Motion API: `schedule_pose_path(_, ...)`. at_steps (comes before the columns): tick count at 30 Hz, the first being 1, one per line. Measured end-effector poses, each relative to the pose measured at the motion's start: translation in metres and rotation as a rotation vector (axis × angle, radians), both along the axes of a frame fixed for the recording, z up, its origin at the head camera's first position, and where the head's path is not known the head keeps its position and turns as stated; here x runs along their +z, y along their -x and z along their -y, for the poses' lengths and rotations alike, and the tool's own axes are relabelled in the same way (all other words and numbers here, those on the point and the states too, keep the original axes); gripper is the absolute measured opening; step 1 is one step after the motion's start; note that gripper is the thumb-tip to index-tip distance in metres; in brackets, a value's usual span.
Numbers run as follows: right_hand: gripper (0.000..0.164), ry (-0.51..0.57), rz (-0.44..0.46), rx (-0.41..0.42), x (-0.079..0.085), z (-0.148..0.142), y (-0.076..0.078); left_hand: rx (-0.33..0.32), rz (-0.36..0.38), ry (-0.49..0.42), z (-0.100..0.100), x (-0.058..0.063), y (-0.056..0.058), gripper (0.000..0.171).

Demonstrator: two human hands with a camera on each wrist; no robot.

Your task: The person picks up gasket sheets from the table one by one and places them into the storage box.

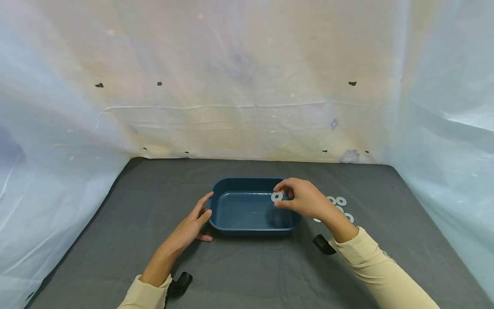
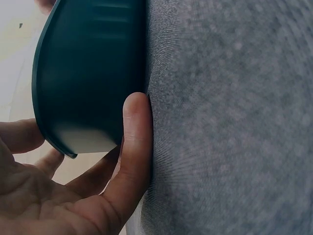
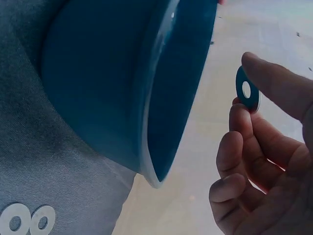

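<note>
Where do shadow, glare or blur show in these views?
Head view: soft shadow inside the blue tray below the right hand; left wrist view: tray wall dark, grey cloth soft-focused; right wrist view: glare along the tray rim, pale backdrop washed out.

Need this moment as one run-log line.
left hand: touching blue tray, left end | right hand: pinching washer above tray | loose washers: on gray cloth, right of tray
</note>
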State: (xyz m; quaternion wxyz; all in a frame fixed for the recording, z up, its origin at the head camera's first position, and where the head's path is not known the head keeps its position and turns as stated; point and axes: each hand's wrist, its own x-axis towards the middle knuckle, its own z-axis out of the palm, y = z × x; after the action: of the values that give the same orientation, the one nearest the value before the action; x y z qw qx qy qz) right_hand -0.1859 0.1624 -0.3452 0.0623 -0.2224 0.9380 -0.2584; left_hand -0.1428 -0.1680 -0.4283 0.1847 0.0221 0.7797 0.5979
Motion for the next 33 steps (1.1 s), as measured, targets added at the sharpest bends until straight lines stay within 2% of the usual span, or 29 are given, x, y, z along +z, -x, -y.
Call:
schedule_pose_path(6, 0.034, -0.025, 0.07, 0.017, -0.005, 0.01, 0.011, 0.004, 0.008, 0.001, 0.0, 0.0, -0.001, 0.053)
schedule_pose_path(17, 0.032, -0.064, 0.118, 0.037, -0.007, 0.026, 0.027, 0.007, 0.006, 0.014, -0.002, 0.003, -0.003, 0.053)
schedule_pose_path(33, 0.031, -0.082, 0.17, 0.022, -0.016, 0.041, 0.031, 0.008, 0.001, 0.005, -0.003, 0.002, -0.002, 0.053)
